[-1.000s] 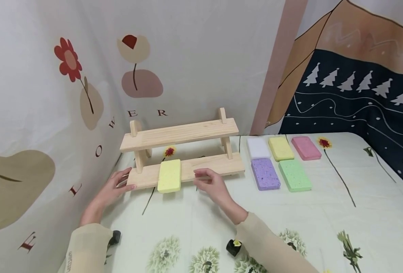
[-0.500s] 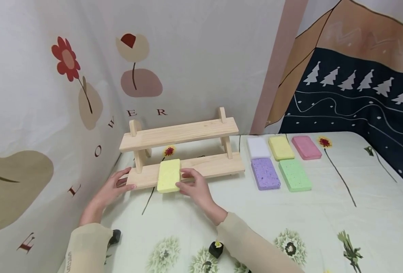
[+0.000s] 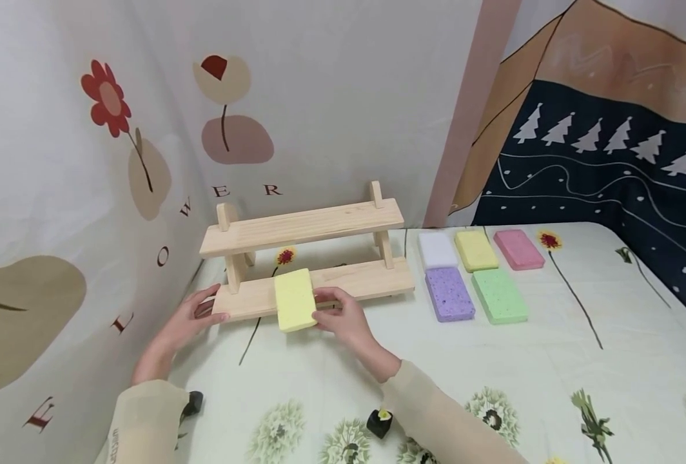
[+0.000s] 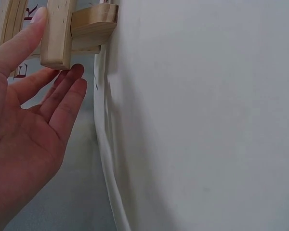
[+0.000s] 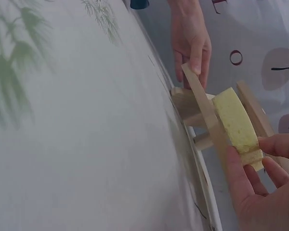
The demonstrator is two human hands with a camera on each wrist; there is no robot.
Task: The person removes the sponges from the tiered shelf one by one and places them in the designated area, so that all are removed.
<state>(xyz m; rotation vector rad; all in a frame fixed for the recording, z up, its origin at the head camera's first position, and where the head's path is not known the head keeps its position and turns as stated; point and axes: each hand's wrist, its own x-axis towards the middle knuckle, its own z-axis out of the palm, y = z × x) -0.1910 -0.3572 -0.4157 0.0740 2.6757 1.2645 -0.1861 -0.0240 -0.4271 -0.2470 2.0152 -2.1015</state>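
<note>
A two-tier wooden shelf (image 3: 354,281) stands against the back wall. My left hand (image 3: 189,322) holds the left end of its lower board; in the left wrist view the thumb is on one side of the wooden board (image 4: 57,38) and the fingers on the other. A pale yellow sponge (image 3: 294,301) lies slightly turned at the lower board, its near end reaching past the front edge. My right hand (image 3: 347,322) pinches the sponge's right side. In the right wrist view, the thumb and fingers stand on both faces of the yellow sponge (image 5: 235,118).
Right of the shelf, several more sponges lie on the flowered cloth: a white one (image 3: 438,250), a yellow one (image 3: 476,251), a pink one (image 3: 519,249), a purple one (image 3: 449,294) and a green one (image 3: 499,296). Hanging fabric (image 3: 331,103) borders the back and left.
My right hand came in from the right and took hold of the yellow sponge. The sponge has since shifted slightly right and turned a little. My left hand stays at the shelf's end.
</note>
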